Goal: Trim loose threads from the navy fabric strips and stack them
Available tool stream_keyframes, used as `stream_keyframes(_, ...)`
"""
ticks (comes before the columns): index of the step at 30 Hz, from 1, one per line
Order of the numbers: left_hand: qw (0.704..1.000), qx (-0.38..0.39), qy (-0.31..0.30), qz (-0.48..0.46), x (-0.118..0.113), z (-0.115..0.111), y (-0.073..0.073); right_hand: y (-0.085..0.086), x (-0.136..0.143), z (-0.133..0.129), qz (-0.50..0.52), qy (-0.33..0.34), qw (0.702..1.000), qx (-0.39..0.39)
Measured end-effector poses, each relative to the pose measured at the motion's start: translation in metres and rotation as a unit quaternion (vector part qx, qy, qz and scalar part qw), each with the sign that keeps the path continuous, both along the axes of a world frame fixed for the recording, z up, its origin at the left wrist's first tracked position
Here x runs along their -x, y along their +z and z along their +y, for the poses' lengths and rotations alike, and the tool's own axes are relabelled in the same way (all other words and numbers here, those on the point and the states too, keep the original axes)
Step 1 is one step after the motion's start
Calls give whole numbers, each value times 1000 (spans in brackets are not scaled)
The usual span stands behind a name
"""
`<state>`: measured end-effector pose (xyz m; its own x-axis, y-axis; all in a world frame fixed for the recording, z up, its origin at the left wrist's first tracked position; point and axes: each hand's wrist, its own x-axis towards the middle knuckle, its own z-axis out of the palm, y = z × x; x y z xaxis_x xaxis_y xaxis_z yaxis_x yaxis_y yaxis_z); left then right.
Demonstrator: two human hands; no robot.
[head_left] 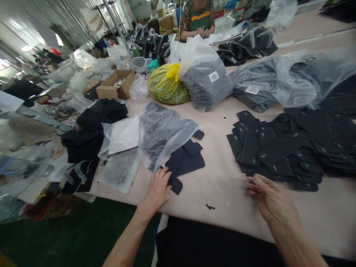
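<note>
Two bare forearms [128, 235] cross a pink table [214, 148]. The left hand [158, 189], loosely curled, touches one of about five visible dark flat pieces [191, 163] beside one printed plastic bag [164, 124]. The right hand [264, 194] is pinched, its hold unclear, near an uncountable dark heap [280, 144]. Beyond: one yellow bag [165, 87], two labelled bags [204, 87], one person [198, 22].

On the worktop [215, 155], a pile [280, 148] is placed right of the bag [167, 122], by which some pieces [191, 165] are partly covered; sacks [208, 87] are lined up behind.
</note>
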<state>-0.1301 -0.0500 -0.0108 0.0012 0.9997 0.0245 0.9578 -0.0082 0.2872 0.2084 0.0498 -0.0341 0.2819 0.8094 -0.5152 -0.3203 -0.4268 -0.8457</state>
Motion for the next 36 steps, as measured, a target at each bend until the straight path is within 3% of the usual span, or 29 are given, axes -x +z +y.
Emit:
stream_keyframes(3,998,38,-46,34,9,6,8,-5,25,-17,-57,77,995,-2)
stream_keyframes(5,996,44,-66,49,11,13,14,-2,56,-32,-106,178,978,-40)
stream_keyframes(8,993,52,-87,65,14,22,23,7,106,-53,-192,363,903,-126)
stream_keyframes(11,991,54,-102,60,16,27,28,10,145,-64,-309,442,819,-198)
stream_keyframes(14,990,36,-121,56,17,28,30,7,168,-64,-384,463,767,-222)
stream_keyframes(16,990,19,-127,61,17,25,29,5,174,-60,-399,476,753,-217)
stream_keyframes(23,988,-93,-115,39,17,5,13,8,160,-56,-366,451,762,-287)
stream_keyframes(28,968,-186,-167,1,11,-1,3,10,147,-60,-353,426,766,-327)
stream_keyframes(30,961,-204,-189,1,7,-3,-2,8,141,-59,-379,433,741,-347)
stream_keyframes(36,953,-214,-216,9,-10,-14,-30,-3,111,-61,-466,425,629,-456)
